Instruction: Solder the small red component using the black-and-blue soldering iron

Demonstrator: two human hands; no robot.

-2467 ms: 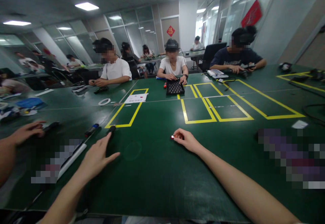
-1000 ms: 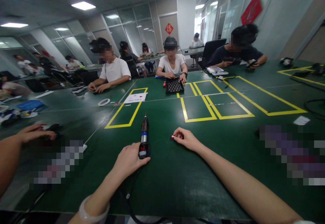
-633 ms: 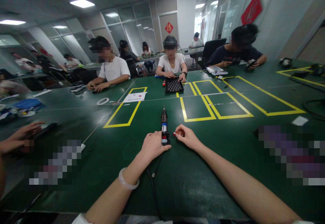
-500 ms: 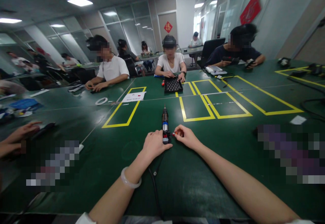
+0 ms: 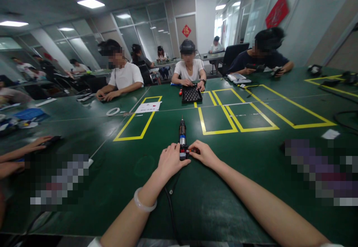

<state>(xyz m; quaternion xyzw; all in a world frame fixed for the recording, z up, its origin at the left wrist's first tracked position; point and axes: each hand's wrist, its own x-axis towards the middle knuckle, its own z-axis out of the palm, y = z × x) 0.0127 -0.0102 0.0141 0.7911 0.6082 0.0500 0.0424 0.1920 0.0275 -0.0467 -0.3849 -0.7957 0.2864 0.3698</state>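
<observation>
An electric screwdriver (image 5: pixel 182 130) lies lengthwise on the green table, its thin bit pointing away from me. Its body is dark toward the tip, with silver, blue and red parts near the back end. My left hand (image 5: pixel 170 159) grips that back end from the left, thumb across the bottom, and the fingers hide part of it. From the right, my right hand (image 5: pixel 206 153) pinches a small red-and-orange piece (image 5: pixel 195 151) against the screwdriver's side. The fingers cover most of this piece, so its kind is unclear.
A black cable (image 5: pixel 169 206) runs toward me. Yellow tape outlines (image 5: pixel 219 131) mark the green table (image 5: pixel 145 206). Across from me a person works over a black tray (image 5: pixel 191 94). A white paper (image 5: pixel 148 107) and a white ring (image 5: pixel 113 111) lie left; other people sit around.
My right hand has moved slightly left and down, bringing the red-and-orange piece up to the screwdriver's side. My left hand keeps its grip. At far left, another person's hand has shifted on a dark object.
</observation>
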